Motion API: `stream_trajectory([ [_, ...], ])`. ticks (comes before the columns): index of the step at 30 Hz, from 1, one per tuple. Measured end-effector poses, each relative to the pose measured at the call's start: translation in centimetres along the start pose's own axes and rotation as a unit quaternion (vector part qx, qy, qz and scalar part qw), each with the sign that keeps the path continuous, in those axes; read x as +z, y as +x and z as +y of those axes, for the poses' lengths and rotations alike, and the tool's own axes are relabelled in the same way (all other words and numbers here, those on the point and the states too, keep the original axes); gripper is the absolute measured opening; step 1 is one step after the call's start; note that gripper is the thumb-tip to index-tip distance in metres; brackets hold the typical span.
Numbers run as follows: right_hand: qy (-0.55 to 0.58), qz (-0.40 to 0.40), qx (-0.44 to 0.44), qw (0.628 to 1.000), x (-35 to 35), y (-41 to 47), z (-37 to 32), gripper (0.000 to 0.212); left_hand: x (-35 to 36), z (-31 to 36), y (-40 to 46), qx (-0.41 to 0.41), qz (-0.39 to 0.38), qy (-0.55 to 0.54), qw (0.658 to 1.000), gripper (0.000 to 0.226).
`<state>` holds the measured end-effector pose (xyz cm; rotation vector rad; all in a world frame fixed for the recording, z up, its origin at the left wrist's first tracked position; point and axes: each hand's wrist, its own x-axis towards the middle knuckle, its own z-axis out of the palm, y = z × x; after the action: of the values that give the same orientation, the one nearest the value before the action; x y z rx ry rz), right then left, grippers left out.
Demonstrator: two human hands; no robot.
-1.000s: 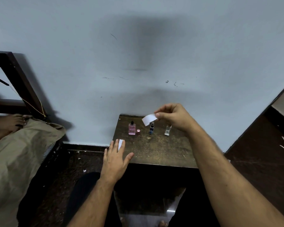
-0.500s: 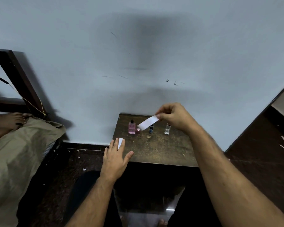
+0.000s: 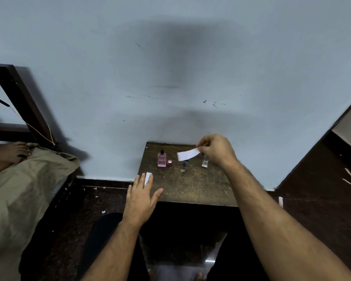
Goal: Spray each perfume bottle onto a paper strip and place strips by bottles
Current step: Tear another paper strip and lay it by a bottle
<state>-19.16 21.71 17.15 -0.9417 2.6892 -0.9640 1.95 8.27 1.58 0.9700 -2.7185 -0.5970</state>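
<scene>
While the right hand (image 3: 216,152) pinches the paper strip (image 3: 188,154) above the blue bottle (image 3: 185,163), lower it flat just beside that bottle, clear of the clear bottle (image 3: 205,161). Pink bottle (image 3: 161,158) and pink cap (image 3: 170,163) stand left. Left hand (image 3: 140,196) lies flat, fingers straight, on spare strips (image 3: 148,178) at the tabletop (image 3: 193,187) edge.

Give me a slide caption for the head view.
Right hand pinches paper strip above three perfume bottles.

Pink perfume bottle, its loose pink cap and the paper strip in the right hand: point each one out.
pink perfume bottle (image 3: 161,160): head view, on the pink glass body.
pink cap (image 3: 169,163): head view, on its side wall.
paper strip (image 3: 187,154): head view, on the middle of the white face.
</scene>
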Motion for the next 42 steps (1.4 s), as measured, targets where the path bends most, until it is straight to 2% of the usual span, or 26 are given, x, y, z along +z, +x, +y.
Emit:
stream_trajectory([
  [3, 0.079, -0.037, -0.024, 0.996, -1.0, -0.1, -0.7, 0.017, 0.0, 0.1, -0.1, 0.000, 0.000, -0.007, 1.000, 0.084],
  [5, 0.188, -0.089, -0.049, 0.977, -2.0, -0.6, -1.9, 0.012, 0.0, 0.1, 0.0, -0.001, -0.002, -0.009, 1.000, 0.083],
  [7, 0.329, -0.164, -0.078, 0.927, -3.3, -1.3, -3.1, 0.011, 0.0, 0.1, 0.0, -0.002, -0.003, -0.008, 1.000, 0.085],
  [9, 0.474, -0.240, -0.096, 0.842, -4.5, -1.8, -3.9, 0.017, 0.0, 0.2, -0.1, 0.000, 0.000, -0.006, 1.000, 0.089],
  [10, 0.534, -0.260, -0.089, 0.800, -4.6, -1.7, -3.8, 0.020, -0.1, 0.2, -0.1, 0.000, 0.002, -0.006, 1.000, 0.091],
  [11, 0.565, -0.258, -0.072, 0.780, -4.4, -1.5, -3.6, 0.022, -0.1, 0.1, -0.1, -0.001, 0.002, -0.006, 1.000, 0.091],
  [12, 0.541, -0.222, -0.048, 0.810, -3.8, -1.3, -3.3, 0.021, -0.1, 0.1, -0.1, -0.001, 0.002, -0.006, 1.000, 0.092],
  [14, 0.329, -0.084, -0.001, 0.940, -1.9, -0.6, -2.0, 0.015, -0.1, 0.1, -0.2, -0.002, 0.001, -0.005, 1.000, 0.092],
  [15, 0.243, -0.030, 0.023, 0.969, -1.0, -0.3, -1.3, 0.012, -0.1, 0.1, -0.2, -0.002, 0.000, -0.006, 1.000, 0.092],
  [16, 0.211, -0.008, 0.038, 0.977, -0.4, -0.2, -0.8, 0.010, -0.1, 0.2, -0.1, -0.001, 0.000, -0.008, 1.000, 0.093],
  [24, 0.271, 0.000, 0.037, 0.962, -0.2, -0.5, -0.4, 0.009, -0.2, 0.3, -0.1, 0.000, -0.003, -0.010, 1.000, 0.092],
  [27, 0.340, -0.064, 0.007, 0.938, -1.9, -1.3, -1.6, 0.009, -0.1, 0.2, -0.2, 0.000, 0.000, -0.010, 1.000, 0.092],
  [28, 0.384, -0.109, -0.016, 0.917, -2.6, -1.7, -2.2, 0.010, -0.1, 0.2, -0.2, 0.000, 0.001, -0.009, 1.000, 0.092],
  [31, 0.569, -0.236, -0.046, 0.787, -3.9, -2.3, -3.3, 0.018, 0.0, 0.0, -0.1, -0.003, 0.000, -0.008, 1.000, 0.092],
  [32, 0.560, -0.231, -0.037, 0.794, -3.5, -2.1, -3.0, 0.019, 0.0, 0.0, -0.2, -0.003, -0.001, -0.009, 1.000, 0.092],
  [33, 0.466, -0.191, -0.024, 0.863, -2.9, -2.0, -2.8, 0.018, -0.1, 0.0, -0.2, -0.003, -0.001, -0.011, 1.000, 0.091],
  [34, 0.264, -0.117, -0.019, 0.957, -1.9, -1.7, -2.3, 0.016, -0.1, 0.0, -0.2, -0.003, 0.000, -0.012, 1.000, 0.090],
  [35, 0.068, -0.046, -0.009, 0.997, -1.1, -1.5, -1.8, 0.014, -0.1, 0.0, -0.1, -0.003, 0.000, -0.013, 1.000, 0.089],
  [36, -0.021, -0.004, 0.008, 1.000, -0.5, -1.5, -1.5, 0.011, 0.0, 0.0, -0.1, -0.003, 0.000, -0.012, 1.000, 0.088],
  [39, 0.090, -0.014, 0.015, 0.996, 0.2, -1.5, -1.4, 0.012, 0.0, 0.1, 0.0, 0.000, 0.001, -0.012, 1.000, 0.088],
  [42, 0.134, -0.035, 0.008, 0.990, -0.2, -1.3, -1.2, 0.013, 0.0, 0.1, -0.2, 0.004, 0.007, -0.017, 1.000, 0.089],
])
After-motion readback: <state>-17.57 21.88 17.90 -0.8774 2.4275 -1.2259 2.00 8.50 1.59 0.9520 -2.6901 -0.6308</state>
